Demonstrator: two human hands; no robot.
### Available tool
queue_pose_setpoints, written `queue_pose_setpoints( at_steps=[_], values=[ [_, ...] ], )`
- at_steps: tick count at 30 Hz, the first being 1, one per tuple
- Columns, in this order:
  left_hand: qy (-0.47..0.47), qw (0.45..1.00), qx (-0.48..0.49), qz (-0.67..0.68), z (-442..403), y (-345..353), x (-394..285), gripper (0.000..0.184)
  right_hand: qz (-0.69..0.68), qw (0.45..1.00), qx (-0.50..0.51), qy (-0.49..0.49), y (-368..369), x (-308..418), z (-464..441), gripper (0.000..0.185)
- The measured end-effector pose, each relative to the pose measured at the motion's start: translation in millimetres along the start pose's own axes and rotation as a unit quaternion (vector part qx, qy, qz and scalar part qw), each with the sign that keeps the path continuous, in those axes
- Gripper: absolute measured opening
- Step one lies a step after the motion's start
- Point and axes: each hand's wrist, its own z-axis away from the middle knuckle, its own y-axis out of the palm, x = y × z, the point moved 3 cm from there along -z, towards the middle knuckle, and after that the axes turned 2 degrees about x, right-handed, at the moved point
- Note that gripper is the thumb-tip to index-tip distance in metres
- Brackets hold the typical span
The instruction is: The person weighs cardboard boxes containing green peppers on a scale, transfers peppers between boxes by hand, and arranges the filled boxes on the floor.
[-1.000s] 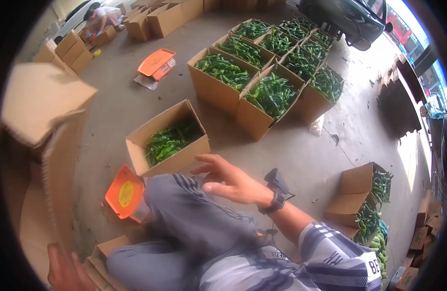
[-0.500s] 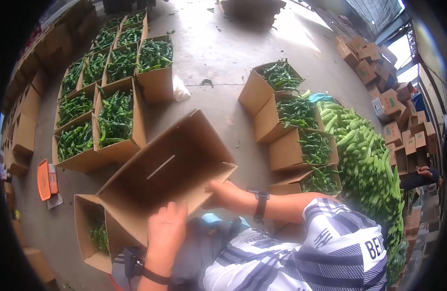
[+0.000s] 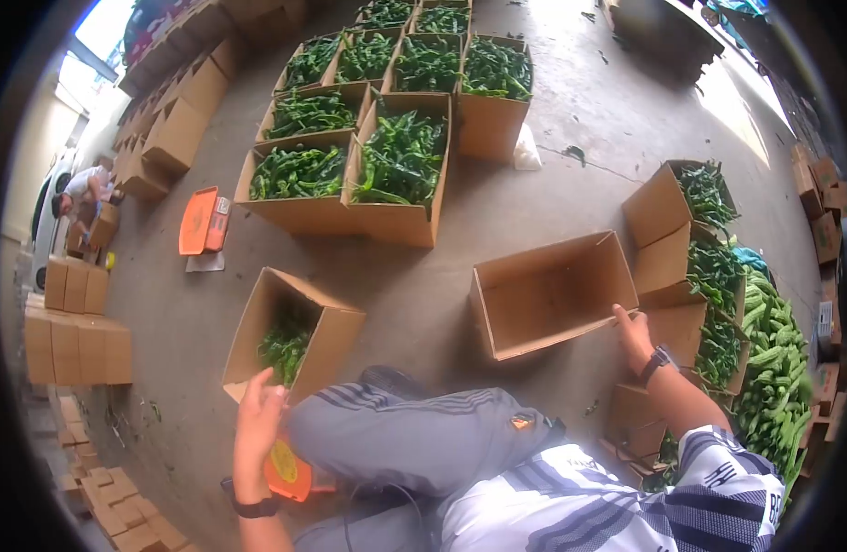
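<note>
My right hand (image 3: 633, 337) grips the near right corner of a bare-bottomed cardboard box (image 3: 550, 296), standing open-topped on the floor. At the left, my left hand (image 3: 260, 407) is by the near edge of another cardboard box (image 3: 339, 342), its fingers apart and holding nothing; whether it touches that edge I cannot tell. This second box leans with its opening toward me, and some green peppers (image 3: 286, 351) lie inside. Between the boxes are my bent legs.
Boxes packed with green peppers (image 3: 400, 152) stand ahead; more line the right, beside a heap of bitter melons (image 3: 771, 354). An orange tray (image 3: 199, 221) lies at left, and an orange-and-yellow object (image 3: 288, 469) by my leg. Farther left, a person (image 3: 88, 191) bends over boxes.
The bare-bottomed box has gone from my lap to the floor at right, my right hand still on it. My left hand has let go and moved left. The view has turned left.
</note>
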Motion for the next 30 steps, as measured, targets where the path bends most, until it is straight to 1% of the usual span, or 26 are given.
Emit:
queue_pose_setpoints(
  at_steps=[2,3,4,5,6,7,9,10,12,13,15,16,17,18,19,20,21,22,23,24,25,26,27,28,29,30],
  values=[
    [-0.070,0.996,-0.035,0.035,5,-11,48,0.048,0.136,0.986,-0.079,-0.057,-11,24,-4,0.043],
    [-0.073,0.996,-0.041,0.042,6,-12,78,0.048,0.169,0.972,-0.115,-0.114,-9,48,-2,0.044],
    [-0.127,0.983,-0.050,0.120,7,-9,116,0.048,0.186,0.957,-0.138,-0.175,-2,76,-2,0.044],
    [-0.158,0.972,-0.061,0.162,9,-2,148,0.048,0.186,0.941,-0.144,-0.244,9,108,1,0.045],
    [-0.188,0.958,-0.074,0.204,12,6,180,0.049,0.184,0.924,-0.127,-0.310,28,143,4,0.046],
    [-0.214,0.950,-0.092,0.209,11,10,207,0.047,0.185,0.905,-0.108,-0.368,50,177,8,0.047],
    [-0.258,0.925,-0.158,0.229,-5,22,250,0.050,0.205,0.858,-0.067,-0.466,99,240,13,0.048],
    [-0.280,0.905,-0.209,0.244,-7,31,271,0.055,0.224,0.834,-0.051,-0.501,128,268,13,0.049],
    [-0.280,0.887,-0.245,0.273,-10,41,273,0.056,0.270,0.792,-0.034,-0.547,184,316,9,0.051],
    [-0.280,0.877,-0.264,0.288,-12,46,274,0.057,0.292,0.775,-0.033,-0.560,208,337,7,0.052],
    [-0.280,0.872,-0.294,0.274,-19,49,276,0.053,0.324,0.746,-0.037,-0.581,246,371,7,0.054],
    [-0.285,0.874,-0.291,0.263,-21,49,281,0.054,0.320,0.732,-0.035,-0.601,261,383,10,0.055],
    [-0.252,0.888,-0.305,0.234,-21,47,282,0.052,0.304,0.719,-0.028,-0.625,270,393,17,0.052],
    [-0.262,0.890,-0.317,0.197,-16,35,263,0.050,0.286,0.706,-0.018,-0.648,280,402,25,0.049],
    [-0.226,0.899,-0.371,0.055,-15,24,277,0.049,0.263,0.712,0.040,-0.650,295,402,35,0.047],
    [-0.209,0.897,-0.390,-0.017,-13,16,278,0.048,0.239,0.718,0.096,-0.646,307,399,48,0.046],
    [-0.196,0.886,-0.410,-0.090,-11,7,278,0.047,0.250,0.763,0.219,-0.555,320,399,70,0.049],
    [-0.230,0.875,-0.417,-0.090,-9,-9,248,0.044,0.269,0.762,0.278,-0.520,339,393,86,0.055],
    [-0.262,0.863,-0.423,-0.091,-11,-21,235,0.042,0.279,0.739,0.288,-0.542,358,385,101,0.059],
    [-0.270,0.860,-0.423,-0.091,-19,-23,261,0.042,0.275,0.736,0.298,-0.542,379,381,112,0.061],
    [-0.232,0.891,-0.380,-0.092,-35,-22,303,0.041,0.272,0.733,0.308,-0.543,401,377,124,0.063],
    [-0.238,0.911,-0.332,-0.063,-39,-20,307,0.040,0.273,0.755,0.300,-0.516,419,376,128,0.061],
    [-0.261,0.918,-0.294,-0.048,-41,-8,308,0.040,0.273,0.775,0.291,-0.489,436,375,134,0.059],
    [-0.275,0.919,-0.276,-0.060,-40,10,300,0.041,0.309,0.771,0.300,-0.469,441,373,133,0.047],
    [-0.249,0.913,-0.296,-0.128,-30,30,288,0.042,0.315,0.754,0.259,-0.515,434,359,140,0.039],
    [-0.191,0.893,-0.352,-0.203,-17,47,272,0.043,0.301,0.744,0.222,-0.554,426,345,143,0.031]
  ],
)
